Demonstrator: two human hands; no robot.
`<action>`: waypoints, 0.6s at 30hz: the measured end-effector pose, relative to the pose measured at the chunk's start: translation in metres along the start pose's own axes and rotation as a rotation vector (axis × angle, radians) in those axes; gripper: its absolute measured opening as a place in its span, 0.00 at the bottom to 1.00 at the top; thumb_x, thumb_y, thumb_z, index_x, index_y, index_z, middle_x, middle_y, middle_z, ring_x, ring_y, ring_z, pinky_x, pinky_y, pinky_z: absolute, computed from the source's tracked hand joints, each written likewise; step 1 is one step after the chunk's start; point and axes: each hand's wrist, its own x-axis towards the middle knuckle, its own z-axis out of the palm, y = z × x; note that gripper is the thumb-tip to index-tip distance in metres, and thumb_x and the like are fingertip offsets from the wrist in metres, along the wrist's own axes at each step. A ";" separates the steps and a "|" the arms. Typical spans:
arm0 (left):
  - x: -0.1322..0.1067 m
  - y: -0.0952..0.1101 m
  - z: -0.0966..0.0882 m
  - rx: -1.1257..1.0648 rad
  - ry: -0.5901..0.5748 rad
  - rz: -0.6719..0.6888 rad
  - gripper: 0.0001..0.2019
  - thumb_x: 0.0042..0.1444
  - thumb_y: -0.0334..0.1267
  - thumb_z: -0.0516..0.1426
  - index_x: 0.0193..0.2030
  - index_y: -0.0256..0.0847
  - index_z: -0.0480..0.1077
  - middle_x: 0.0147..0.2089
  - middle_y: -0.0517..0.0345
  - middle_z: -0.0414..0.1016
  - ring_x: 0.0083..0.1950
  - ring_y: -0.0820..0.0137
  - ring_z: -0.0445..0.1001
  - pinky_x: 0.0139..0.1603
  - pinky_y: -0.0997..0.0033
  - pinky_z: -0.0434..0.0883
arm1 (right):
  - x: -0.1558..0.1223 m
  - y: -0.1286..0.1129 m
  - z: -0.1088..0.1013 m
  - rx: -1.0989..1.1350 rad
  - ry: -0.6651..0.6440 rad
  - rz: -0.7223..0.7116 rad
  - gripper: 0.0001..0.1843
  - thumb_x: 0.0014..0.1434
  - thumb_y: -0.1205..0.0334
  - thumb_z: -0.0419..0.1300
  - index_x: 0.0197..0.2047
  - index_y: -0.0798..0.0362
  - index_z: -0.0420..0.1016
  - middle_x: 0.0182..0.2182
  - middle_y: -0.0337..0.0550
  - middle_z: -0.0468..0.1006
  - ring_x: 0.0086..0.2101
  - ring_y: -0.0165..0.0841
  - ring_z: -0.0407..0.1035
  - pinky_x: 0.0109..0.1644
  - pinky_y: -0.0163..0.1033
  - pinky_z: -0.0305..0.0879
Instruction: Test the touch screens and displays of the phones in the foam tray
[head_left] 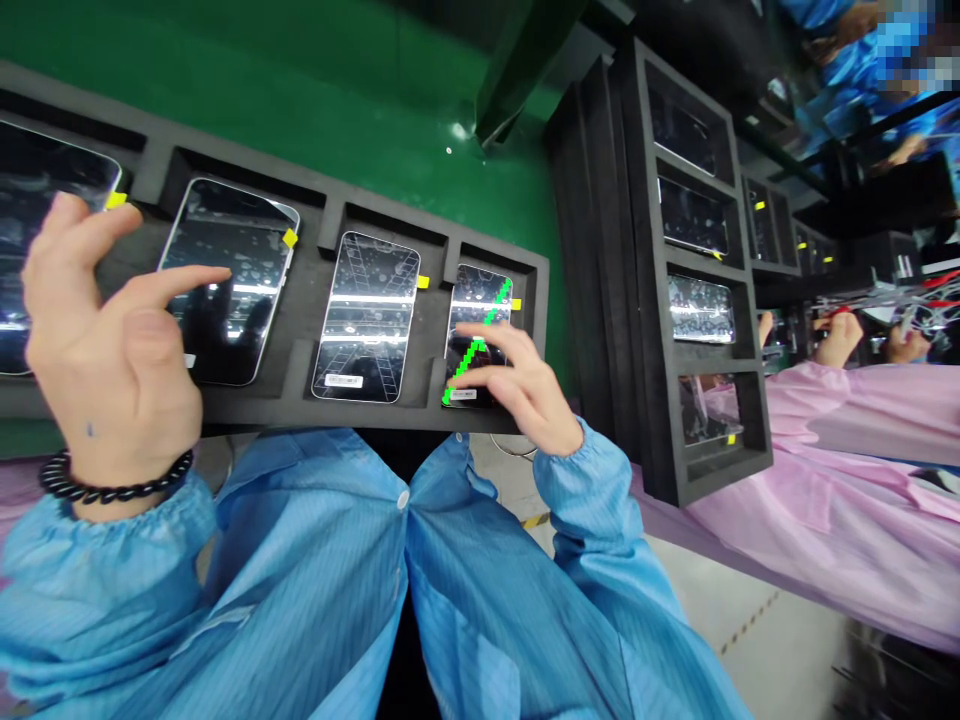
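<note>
Several dark touchscreen devices lie in the compartments of a black foam tray. My right hand is over the rightmost touchscreen, its index finger and thumb stretched apart over the glass; whether they touch it I cannot tell. A jagged bright green line runs diagonally across that screen. My left hand, fingers spread and holding nothing, hovers above the second touchscreen from the left and hides part of it. Between my hands lies another dark touchscreen with a white label at its lower edge. Small yellow tabs stick out from the devices.
To the right stands a stack of black foam trays, the front one holding several similar devices. The green tabletop shows behind my tray, with a dark post rising there. A co-worker's pink sleeve and hands are at far right, near loose wires.
</note>
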 end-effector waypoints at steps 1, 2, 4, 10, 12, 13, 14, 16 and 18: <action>0.000 0.001 0.000 0.012 0.012 0.016 0.31 0.67 0.60 0.41 0.60 0.48 0.75 0.71 0.63 0.63 0.77 0.57 0.53 0.81 0.51 0.51 | 0.005 0.004 -0.003 -0.030 0.055 0.020 0.29 0.74 0.50 0.39 0.48 0.45 0.82 0.66 0.41 0.69 0.64 0.39 0.62 0.73 0.55 0.52; 0.000 0.001 0.001 0.023 0.026 0.029 0.30 0.68 0.59 0.41 0.60 0.48 0.75 0.71 0.63 0.64 0.77 0.58 0.54 0.80 0.51 0.52 | 0.011 0.008 -0.005 -0.078 0.112 0.040 0.31 0.74 0.49 0.37 0.50 0.45 0.81 0.66 0.41 0.68 0.65 0.39 0.62 0.73 0.56 0.53; 0.000 0.000 0.001 0.033 0.033 0.040 0.29 0.68 0.57 0.41 0.60 0.49 0.74 0.70 0.63 0.64 0.76 0.58 0.55 0.80 0.50 0.53 | 0.024 0.017 -0.008 -0.204 0.196 0.064 0.33 0.74 0.47 0.34 0.53 0.46 0.79 0.67 0.43 0.67 0.66 0.40 0.60 0.73 0.56 0.52; 0.000 -0.011 -0.001 0.043 0.022 0.094 0.30 0.68 0.59 0.40 0.61 0.48 0.74 0.71 0.60 0.63 0.76 0.54 0.55 0.78 0.46 0.54 | 0.055 0.035 -0.003 -0.523 0.193 0.118 0.29 0.74 0.49 0.36 0.58 0.45 0.76 0.70 0.45 0.62 0.66 0.42 0.59 0.74 0.60 0.46; 0.000 -0.011 -0.002 0.044 0.022 0.087 0.31 0.68 0.59 0.40 0.60 0.46 0.74 0.71 0.58 0.63 0.76 0.55 0.55 0.78 0.47 0.54 | 0.060 0.036 0.000 -0.564 0.168 0.113 0.27 0.75 0.51 0.38 0.59 0.45 0.76 0.71 0.45 0.60 0.65 0.42 0.60 0.74 0.60 0.47; 0.000 -0.010 -0.002 0.043 0.020 0.083 0.31 0.68 0.58 0.40 0.60 0.45 0.74 0.71 0.57 0.63 0.76 0.55 0.55 0.79 0.47 0.53 | 0.062 0.036 0.002 -0.580 0.160 0.111 0.27 0.75 0.51 0.39 0.59 0.46 0.75 0.71 0.46 0.60 0.65 0.41 0.60 0.74 0.59 0.47; 0.000 -0.009 -0.002 0.042 0.016 0.076 0.31 0.68 0.58 0.40 0.61 0.44 0.74 0.71 0.57 0.63 0.77 0.55 0.54 0.79 0.48 0.53 | 0.063 0.036 0.003 -0.596 0.155 0.112 0.26 0.75 0.52 0.40 0.60 0.46 0.75 0.71 0.47 0.59 0.65 0.41 0.60 0.74 0.59 0.47; 0.000 -0.008 -0.002 0.040 0.012 0.068 0.31 0.68 0.57 0.40 0.61 0.44 0.74 0.71 0.56 0.62 0.77 0.56 0.54 0.79 0.49 0.53 | 0.066 0.036 0.004 -0.624 0.143 0.120 0.25 0.74 0.52 0.41 0.61 0.46 0.74 0.72 0.46 0.59 0.65 0.42 0.60 0.74 0.60 0.47; -0.001 -0.007 -0.002 0.044 0.015 0.069 0.31 0.68 0.57 0.40 0.61 0.44 0.74 0.71 0.56 0.63 0.77 0.56 0.54 0.79 0.49 0.53 | 0.066 0.035 0.005 -0.638 0.128 0.122 0.25 0.74 0.53 0.42 0.62 0.46 0.74 0.72 0.46 0.59 0.65 0.42 0.60 0.74 0.61 0.47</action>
